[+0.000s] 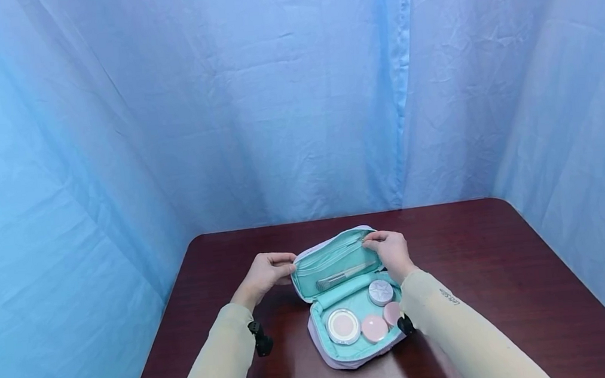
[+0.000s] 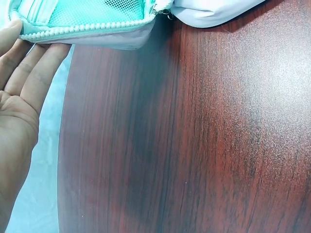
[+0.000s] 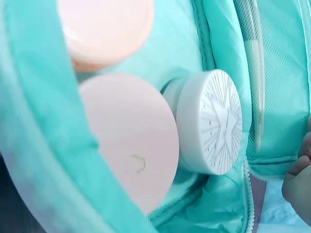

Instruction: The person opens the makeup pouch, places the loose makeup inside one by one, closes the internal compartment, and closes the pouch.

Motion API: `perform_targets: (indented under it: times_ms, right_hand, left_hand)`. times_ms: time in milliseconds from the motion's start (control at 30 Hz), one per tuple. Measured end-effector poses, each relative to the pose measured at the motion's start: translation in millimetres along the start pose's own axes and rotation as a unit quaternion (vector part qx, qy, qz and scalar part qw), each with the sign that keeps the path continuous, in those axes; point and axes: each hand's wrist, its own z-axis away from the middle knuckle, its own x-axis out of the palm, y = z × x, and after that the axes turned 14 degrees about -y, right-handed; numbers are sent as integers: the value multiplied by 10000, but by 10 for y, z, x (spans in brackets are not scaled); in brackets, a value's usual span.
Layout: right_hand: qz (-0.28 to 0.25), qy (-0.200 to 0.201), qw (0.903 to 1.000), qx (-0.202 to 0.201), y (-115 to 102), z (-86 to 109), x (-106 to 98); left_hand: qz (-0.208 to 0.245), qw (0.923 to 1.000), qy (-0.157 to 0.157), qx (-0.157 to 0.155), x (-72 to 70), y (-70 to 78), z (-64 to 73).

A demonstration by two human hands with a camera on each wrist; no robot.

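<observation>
A lilac cosmetic bag with a mint lining lies unzipped on the table, its lid tilted up at the back. My left hand pinches the lid's left edge; in the left wrist view the thumb lies at the zip, with the fingers beneath. At the lid's upper right, my right hand pinches the edge. A brush sits in the lid's mesh pocket. Inside the base are a round compact, two pink round jars and a white round case with a star-patterned top.
The dark red wood-grain table extends around the bag to rounded back corners. Light blue curtains hang behind it and along both sides. A small black device is strapped at the left wrist.
</observation>
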Motion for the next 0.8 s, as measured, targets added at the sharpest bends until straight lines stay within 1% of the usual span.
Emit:
perform_targets:
  times_ms: [233,400,600,800]
  right_hand:
    - [-18,-73,10000,-26,-14,25,17]
    - [17,-81,10000,52,-17,30,27]
    - [39,-167,9998,76,-32,22,52]
    - [-12,-156,9998,79,-37,18,58]
  left_hand:
    - [64,10000,22,-42,10,14,10]
    - [38,9999,65,-74,8,9,10]
    - [39,9999,104,-44,16,11,3]
    - [85,9999,139,-56,24,20,17]
